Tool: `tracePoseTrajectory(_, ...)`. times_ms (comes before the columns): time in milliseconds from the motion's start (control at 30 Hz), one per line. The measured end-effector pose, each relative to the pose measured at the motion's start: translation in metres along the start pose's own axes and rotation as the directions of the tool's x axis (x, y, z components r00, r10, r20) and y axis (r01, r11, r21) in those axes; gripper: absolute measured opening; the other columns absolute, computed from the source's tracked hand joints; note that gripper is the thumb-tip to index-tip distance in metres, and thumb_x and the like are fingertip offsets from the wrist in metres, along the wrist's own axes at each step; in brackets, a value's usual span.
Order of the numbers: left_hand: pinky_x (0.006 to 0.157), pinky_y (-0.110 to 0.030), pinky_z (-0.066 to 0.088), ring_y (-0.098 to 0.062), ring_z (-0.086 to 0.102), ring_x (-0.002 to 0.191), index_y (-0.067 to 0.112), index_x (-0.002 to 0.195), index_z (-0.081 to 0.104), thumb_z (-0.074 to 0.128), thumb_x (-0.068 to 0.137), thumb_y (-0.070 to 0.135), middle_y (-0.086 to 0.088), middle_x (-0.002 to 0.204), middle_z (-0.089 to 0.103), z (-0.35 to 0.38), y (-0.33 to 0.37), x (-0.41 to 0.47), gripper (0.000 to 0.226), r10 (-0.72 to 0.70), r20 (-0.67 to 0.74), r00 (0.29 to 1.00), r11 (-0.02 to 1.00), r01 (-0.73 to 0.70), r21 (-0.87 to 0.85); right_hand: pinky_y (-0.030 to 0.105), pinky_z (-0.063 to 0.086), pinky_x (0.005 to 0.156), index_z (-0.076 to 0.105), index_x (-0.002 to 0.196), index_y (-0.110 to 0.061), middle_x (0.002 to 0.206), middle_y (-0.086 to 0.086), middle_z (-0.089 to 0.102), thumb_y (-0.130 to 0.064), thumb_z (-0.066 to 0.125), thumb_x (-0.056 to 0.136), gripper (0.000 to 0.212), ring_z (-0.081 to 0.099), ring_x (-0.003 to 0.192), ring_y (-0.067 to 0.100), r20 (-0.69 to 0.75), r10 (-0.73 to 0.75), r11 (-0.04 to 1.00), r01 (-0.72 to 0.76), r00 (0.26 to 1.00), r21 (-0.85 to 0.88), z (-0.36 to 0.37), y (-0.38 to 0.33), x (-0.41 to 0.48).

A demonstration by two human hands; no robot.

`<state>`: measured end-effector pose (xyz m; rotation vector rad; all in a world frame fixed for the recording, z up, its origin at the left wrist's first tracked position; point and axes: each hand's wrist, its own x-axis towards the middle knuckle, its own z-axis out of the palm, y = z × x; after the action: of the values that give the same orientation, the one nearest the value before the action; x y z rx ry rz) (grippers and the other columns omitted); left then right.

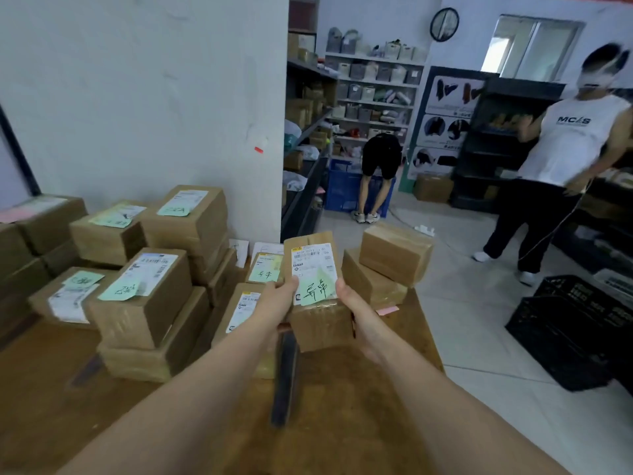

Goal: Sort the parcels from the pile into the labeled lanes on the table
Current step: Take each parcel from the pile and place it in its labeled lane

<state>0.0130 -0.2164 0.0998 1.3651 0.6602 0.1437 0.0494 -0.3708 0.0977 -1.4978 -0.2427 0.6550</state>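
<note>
- While both arms reach out over the wooden table (342, 406), a cardboard parcel (322, 325) is held up between the hands, above the table's far end.
- The left hand (279, 298) grips its left edge, thumb curled onto the top face.
- The right hand (358, 311) grips the right edge, thumb beside a handwritten green note (317, 289) that sits below the white shipping label (311, 260).
- Stacked parcels (154, 303) fill the table's left side.
- Two more boxes (394, 255) sit behind the held parcel, to the right.
</note>
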Motion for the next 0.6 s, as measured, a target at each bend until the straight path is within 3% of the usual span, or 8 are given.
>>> tracePoseTrajectory(100,0.063,-0.031,0.050,-0.022,0.066,0.091,0.015,0.125,0.050,0.046,0.100,0.037,-0.004,0.105,0.070,-0.015,0.012,0.015,0.034,0.002,-0.017,1.000,0.999,-0.001,0.037,0.040,0.052,0.100,0.058,0.138,-0.029,0.121,-0.008,0.073,-0.082,0.055,0.067,0.089,0.068,0.112,0.011,0.070,0.003,1.000,-0.004,0.998,0.015,0.011,-0.002,0.019)
tracePoseTrajectory(167,0.062,-0.031,0.049,-0.019,0.065,0.085,0.016,0.118,0.052,0.043,0.101,0.035,-0.002,0.099,0.070,-0.023,0.019,0.028,0.027,0.005,-0.016,1.000,0.999,-0.004,0.032,0.039,0.052,0.097,0.054,0.140,-0.032,0.124,-0.009,0.070,-0.084,0.062,0.062,0.094,0.064,0.116,0.012,0.091,0.017,1.000,-0.017,0.996,0.003,0.020,-0.006,0.031)
tracePoseTrajectory(267,0.063,-0.029,0.048,-0.014,0.064,0.078,0.018,0.110,0.056,0.044,0.101,0.032,0.001,0.090,0.070,-0.034,0.029,0.053,0.020,0.025,-0.017,1.000,0.999,-0.025,0.037,0.033,0.051,0.086,0.047,0.141,-0.031,0.122,-0.009,0.068,-0.064,0.072,0.074,0.079,0.061,0.111,0.010,0.049,0.046,0.998,-0.043,0.998,-0.054,0.034,-0.013,0.059)
tracePoseTrajectory(333,0.065,-0.029,0.048,-0.014,0.064,0.080,0.018,0.111,0.056,0.046,0.101,0.031,0.001,0.092,0.070,-0.044,0.034,0.074,0.019,0.025,-0.008,1.000,0.999,-0.025,0.043,0.032,0.051,0.082,0.052,0.139,-0.028,0.118,-0.007,0.070,-0.045,0.065,0.093,0.051,0.064,0.106,0.011,-0.010,0.063,0.996,-0.064,0.998,-0.062,0.043,-0.015,0.085)
tracePoseTrajectory(400,0.072,-0.032,0.052,-0.015,0.065,0.083,0.017,0.113,0.056,0.046,0.101,0.029,0.000,0.095,0.070,-0.053,0.038,0.098,0.020,0.015,0.008,1.000,0.998,-0.015,0.056,0.031,0.050,0.080,0.055,0.138,-0.024,0.114,-0.006,0.072,-0.032,0.056,0.100,0.038,0.066,0.102,0.012,-0.055,0.070,0.996,-0.073,0.996,-0.055,0.050,-0.017,0.111)
tracePoseTrajectory(500,0.087,-0.043,0.055,-0.021,0.069,0.091,0.015,0.120,0.056,0.047,0.100,0.028,-0.003,0.100,0.072,-0.066,0.044,0.138,0.025,-0.002,0.034,0.999,0.999,0.001,0.049,0.030,0.051,0.083,0.054,0.140,-0.022,0.116,-0.006,0.072,-0.023,0.056,0.101,0.039,0.066,0.105,0.013,-0.086,0.054,0.995,-0.060,0.995,-0.078,0.057,-0.018,0.150)
tracePoseTrajectory(600,0.079,-0.040,0.056,-0.022,0.068,0.095,0.017,0.124,0.057,0.047,0.101,0.030,-0.002,0.104,0.072,-0.076,0.050,0.174,0.028,0.001,0.050,0.999,0.996,-0.005,0.087,0.030,0.054,0.085,0.050,0.145,-0.020,0.120,-0.004,0.072,-0.018,0.060,0.099,0.047,0.067,0.107,0.012,-0.133,0.051,0.994,-0.063,0.990,-0.086,0.064,-0.019,0.185)
